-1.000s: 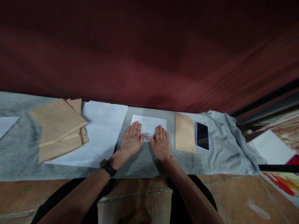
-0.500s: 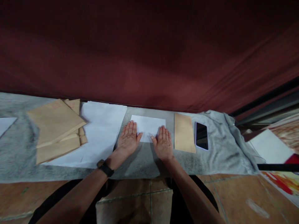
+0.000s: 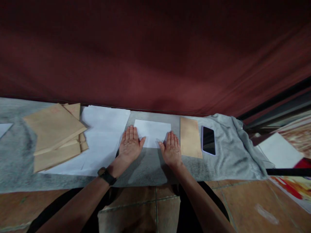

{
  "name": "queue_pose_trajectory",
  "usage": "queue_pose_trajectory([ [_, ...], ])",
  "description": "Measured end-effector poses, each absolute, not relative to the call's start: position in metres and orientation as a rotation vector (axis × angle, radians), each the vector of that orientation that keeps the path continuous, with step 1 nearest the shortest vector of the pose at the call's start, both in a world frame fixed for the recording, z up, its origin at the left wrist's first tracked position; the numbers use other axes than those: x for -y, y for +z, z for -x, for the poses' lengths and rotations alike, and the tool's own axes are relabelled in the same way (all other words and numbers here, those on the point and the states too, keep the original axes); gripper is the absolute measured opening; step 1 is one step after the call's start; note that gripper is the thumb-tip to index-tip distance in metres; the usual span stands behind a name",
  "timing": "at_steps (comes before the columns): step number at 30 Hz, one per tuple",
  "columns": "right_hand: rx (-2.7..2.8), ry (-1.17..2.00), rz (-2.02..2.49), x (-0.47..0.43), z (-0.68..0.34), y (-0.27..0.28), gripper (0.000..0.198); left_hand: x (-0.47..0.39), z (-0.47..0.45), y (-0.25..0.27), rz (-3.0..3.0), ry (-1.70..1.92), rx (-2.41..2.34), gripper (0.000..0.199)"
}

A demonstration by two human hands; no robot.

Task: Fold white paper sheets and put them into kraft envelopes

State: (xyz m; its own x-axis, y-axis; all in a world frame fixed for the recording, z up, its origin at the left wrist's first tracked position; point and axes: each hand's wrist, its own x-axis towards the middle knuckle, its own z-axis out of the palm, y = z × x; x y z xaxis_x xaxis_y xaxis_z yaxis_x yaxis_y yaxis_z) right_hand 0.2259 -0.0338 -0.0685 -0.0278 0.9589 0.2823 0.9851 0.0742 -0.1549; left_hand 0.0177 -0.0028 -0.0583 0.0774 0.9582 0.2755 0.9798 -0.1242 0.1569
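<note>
A white sheet of paper [image 3: 153, 131], which looks folded, lies flat on the grey cloth between my hands. My left hand [image 3: 130, 144] is open and palm down at its left edge, fingers straight, the thumb towards the paper. At the right edge rests my right hand [image 3: 171, 150], also flat and open, its thumb by the lower right corner. Neither hand grips anything. Just right of my right hand lies a single brown envelope [image 3: 190, 137]. Left of my left hand is a stack of larger white sheets [image 3: 104, 129], partly under a pile of brown envelopes [image 3: 55, 126].
A phone [image 3: 209, 140] with a pale purple case lies right of the single envelope. Grey cloth [image 3: 230, 152] covers the narrow surface, bunched up at its right end. A dark red panel [image 3: 136, 77] rises along the far edge. Tiled floor [image 3: 245, 200] shows below.
My left hand has slid slightly left and my right hand slightly right, away from the middle of the paper. The view has shifted a little; the other things lie as before.
</note>
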Motion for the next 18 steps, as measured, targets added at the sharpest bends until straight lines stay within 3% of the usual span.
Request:
queue_pose_trajectory([
  [11,1.97,-0.108,1.972,0.029,-0.229,-0.064,0.07,-0.001,-0.017,-0.047,2.247,-0.469,2.06,0.071],
  [18,2.041,0.101,1.869,0.017,-0.215,-0.053,0.066,-0.001,-0.03,-0.04,2.559,-0.451,1.866,0.063],
])
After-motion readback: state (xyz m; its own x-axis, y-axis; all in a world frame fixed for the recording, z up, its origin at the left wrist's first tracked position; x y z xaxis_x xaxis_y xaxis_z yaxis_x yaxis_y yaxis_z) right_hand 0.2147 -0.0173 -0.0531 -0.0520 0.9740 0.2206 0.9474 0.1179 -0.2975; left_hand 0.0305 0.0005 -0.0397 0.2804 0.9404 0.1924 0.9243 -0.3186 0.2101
